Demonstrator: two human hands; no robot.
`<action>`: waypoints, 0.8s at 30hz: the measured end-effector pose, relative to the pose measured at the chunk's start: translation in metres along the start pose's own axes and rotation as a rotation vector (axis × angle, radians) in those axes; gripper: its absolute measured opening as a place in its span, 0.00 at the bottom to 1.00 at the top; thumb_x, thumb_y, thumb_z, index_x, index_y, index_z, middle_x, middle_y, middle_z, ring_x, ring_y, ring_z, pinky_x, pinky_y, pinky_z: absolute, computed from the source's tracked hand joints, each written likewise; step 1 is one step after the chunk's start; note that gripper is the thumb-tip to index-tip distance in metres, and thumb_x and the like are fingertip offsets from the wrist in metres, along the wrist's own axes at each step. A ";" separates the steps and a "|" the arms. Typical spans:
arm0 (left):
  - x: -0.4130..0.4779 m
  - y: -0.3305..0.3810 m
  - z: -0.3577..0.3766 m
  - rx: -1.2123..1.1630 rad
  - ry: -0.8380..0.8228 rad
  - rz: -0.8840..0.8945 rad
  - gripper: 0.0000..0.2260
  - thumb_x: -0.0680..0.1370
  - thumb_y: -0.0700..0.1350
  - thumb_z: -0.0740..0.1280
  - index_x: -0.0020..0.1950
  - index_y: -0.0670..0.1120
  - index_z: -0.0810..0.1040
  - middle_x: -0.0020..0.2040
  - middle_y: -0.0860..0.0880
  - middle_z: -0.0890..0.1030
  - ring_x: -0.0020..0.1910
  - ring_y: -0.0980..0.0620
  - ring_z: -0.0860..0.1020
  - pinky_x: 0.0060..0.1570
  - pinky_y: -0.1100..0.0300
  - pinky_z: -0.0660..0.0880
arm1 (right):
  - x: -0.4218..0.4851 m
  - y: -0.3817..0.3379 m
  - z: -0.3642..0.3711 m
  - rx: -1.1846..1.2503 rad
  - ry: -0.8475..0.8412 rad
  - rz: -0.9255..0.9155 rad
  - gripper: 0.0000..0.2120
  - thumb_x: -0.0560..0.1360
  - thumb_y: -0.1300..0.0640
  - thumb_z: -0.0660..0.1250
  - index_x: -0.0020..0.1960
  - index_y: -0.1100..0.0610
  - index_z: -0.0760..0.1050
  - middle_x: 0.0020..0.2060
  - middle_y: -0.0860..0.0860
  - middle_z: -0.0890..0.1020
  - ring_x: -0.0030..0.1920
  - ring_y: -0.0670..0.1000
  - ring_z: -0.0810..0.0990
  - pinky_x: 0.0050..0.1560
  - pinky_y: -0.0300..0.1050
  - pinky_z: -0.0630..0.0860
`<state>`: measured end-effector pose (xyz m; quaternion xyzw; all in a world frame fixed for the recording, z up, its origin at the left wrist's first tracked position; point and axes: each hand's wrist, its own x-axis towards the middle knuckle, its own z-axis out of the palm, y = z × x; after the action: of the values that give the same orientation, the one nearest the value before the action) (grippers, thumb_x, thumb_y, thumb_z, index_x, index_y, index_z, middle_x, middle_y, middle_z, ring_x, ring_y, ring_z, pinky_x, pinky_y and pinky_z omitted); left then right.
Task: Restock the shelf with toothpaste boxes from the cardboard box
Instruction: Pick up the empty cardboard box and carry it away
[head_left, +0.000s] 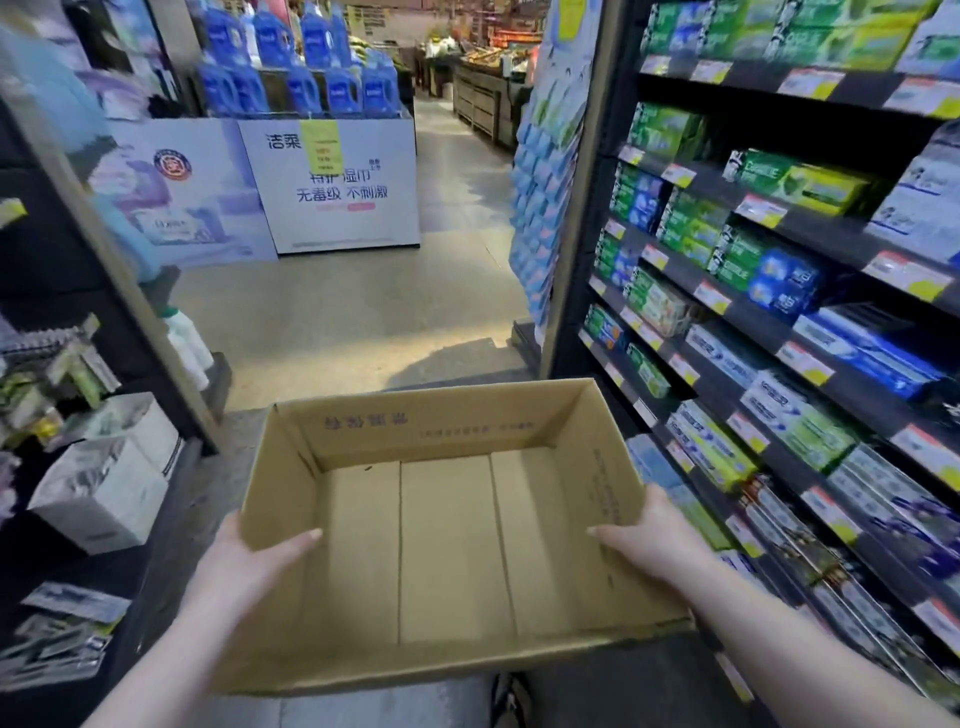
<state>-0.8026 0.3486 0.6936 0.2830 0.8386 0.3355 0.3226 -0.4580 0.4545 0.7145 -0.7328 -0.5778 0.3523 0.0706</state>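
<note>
Left hand (244, 566) and right hand (652, 540) pinch the empty cardboard box (447, 551) by its sides, thumbs inside; outer fingers hidden, maybe curled; toothpaste boxes (810, 431) sit on the shelf (831, 241) right of the fingers; swinging could knock them off.

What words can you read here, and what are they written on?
"洁柔": on the white display stand, top left.
"无毒级 不刺激": in blue, on the same stand.
The line above it is partly covered by the yellow tag, whose print is too blurred to read.
Print on the cardboard box: upside down, too blurred.
Brands on the toothpaste boxes: too blurred.
Shelf price tags: too small.
</note>
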 end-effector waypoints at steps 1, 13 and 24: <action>0.012 0.008 0.002 0.003 0.004 -0.010 0.36 0.64 0.58 0.75 0.66 0.45 0.68 0.60 0.43 0.78 0.55 0.40 0.77 0.56 0.45 0.75 | 0.013 -0.010 -0.001 -0.003 -0.007 -0.005 0.35 0.68 0.44 0.70 0.66 0.56 0.58 0.60 0.56 0.75 0.58 0.59 0.76 0.56 0.52 0.75; 0.215 0.097 0.006 -0.078 0.151 -0.158 0.29 0.66 0.54 0.75 0.62 0.46 0.72 0.56 0.41 0.80 0.52 0.41 0.79 0.54 0.46 0.76 | 0.236 -0.194 -0.006 -0.108 -0.160 -0.117 0.32 0.70 0.43 0.67 0.65 0.56 0.58 0.60 0.54 0.75 0.57 0.57 0.76 0.53 0.48 0.74; 0.456 0.139 -0.064 -0.141 0.203 -0.173 0.36 0.65 0.55 0.75 0.67 0.44 0.66 0.61 0.40 0.78 0.56 0.39 0.77 0.56 0.46 0.74 | 0.384 -0.410 0.064 -0.095 -0.180 -0.145 0.34 0.70 0.43 0.67 0.68 0.54 0.57 0.61 0.54 0.75 0.57 0.56 0.77 0.54 0.49 0.76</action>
<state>-1.1015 0.7248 0.6733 0.1509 0.8625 0.3916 0.2827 -0.7909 0.9121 0.7098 -0.6572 -0.6491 0.3830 0.0090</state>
